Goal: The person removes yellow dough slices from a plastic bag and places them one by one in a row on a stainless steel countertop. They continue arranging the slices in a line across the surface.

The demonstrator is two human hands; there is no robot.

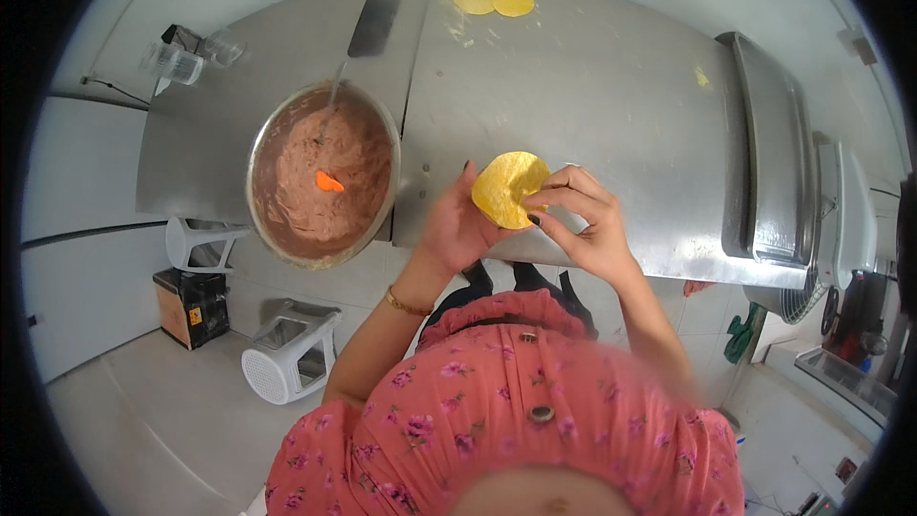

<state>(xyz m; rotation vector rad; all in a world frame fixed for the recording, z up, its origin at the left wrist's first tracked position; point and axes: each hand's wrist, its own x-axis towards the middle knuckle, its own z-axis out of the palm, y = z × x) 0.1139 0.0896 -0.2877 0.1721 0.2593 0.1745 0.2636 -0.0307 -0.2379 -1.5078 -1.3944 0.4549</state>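
Dough is what I have in hand: a round yellow disc point(509, 189) held up just above the near edge of the steel counter point(592, 115). My left hand point(457, 227) cups it from below, palm up, fingers curled loosely round its left rim. My right hand point(581, 220) pinches the disc's right edge between thumb and fingertips, the other fingers spread. Neither hand rests on the counter.

At the counter's near left corner sits a big metal bowl point(323, 172) of brown paste, with an orange scoop point(329, 182) lying in it and a long handle leaning over its far rim. Two more yellow discs point(494, 0) lie at the far edge, well apart from my hands.

I judge the disc thin and easy to tear, so I keep the left palm flat under its middle, grip the rim lightly, and hold it level and close to the bowl.
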